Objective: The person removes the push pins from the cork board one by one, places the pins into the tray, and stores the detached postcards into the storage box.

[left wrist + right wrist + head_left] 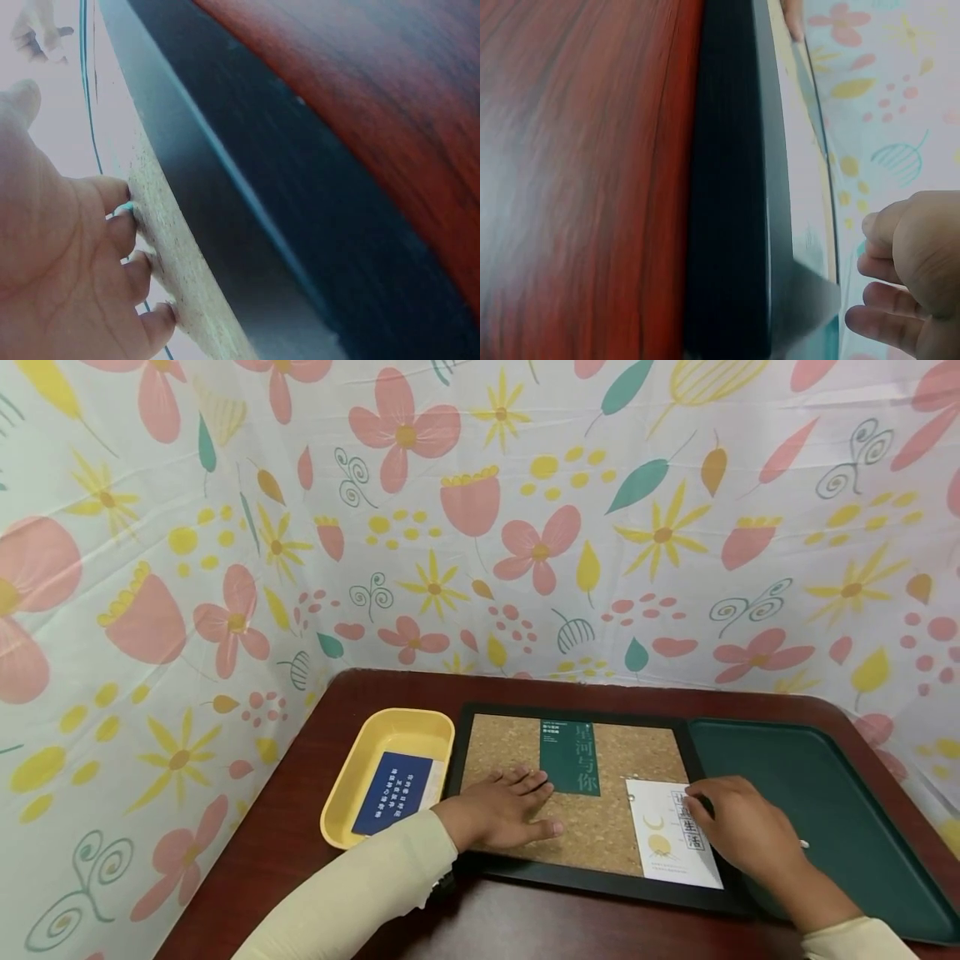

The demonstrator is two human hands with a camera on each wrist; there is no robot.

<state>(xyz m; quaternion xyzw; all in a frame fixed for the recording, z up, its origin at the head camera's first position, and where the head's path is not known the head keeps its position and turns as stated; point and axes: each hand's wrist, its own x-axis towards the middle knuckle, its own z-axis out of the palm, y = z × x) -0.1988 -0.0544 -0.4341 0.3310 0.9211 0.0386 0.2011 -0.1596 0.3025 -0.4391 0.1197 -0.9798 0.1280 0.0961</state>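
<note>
My left hand [506,810] lies palm down with fingers spread on the cork board [592,831], its fingertips at the lower left edge of a dark green card [570,760]. The left wrist view shows this hand's [75,255] palm side. A white card [671,852] with a yellow moon-like print lies at the board's right. Over its upper right edge is my right hand [746,827], thumb and forefinger close together. The right wrist view shows that hand's [907,277] fingers bent; anything between the fingertips is hidden. A small pin [632,797] shows at the white card's upper left.
To the left, a yellow tray [337,802] holds a dark blue card [393,793] with white writing. A dark green tray [847,877] adjoins the board's right side; a small white piece [804,843] shows beside my right wrist. Floral cloth [525,610] hangs behind the brown table [300,877].
</note>
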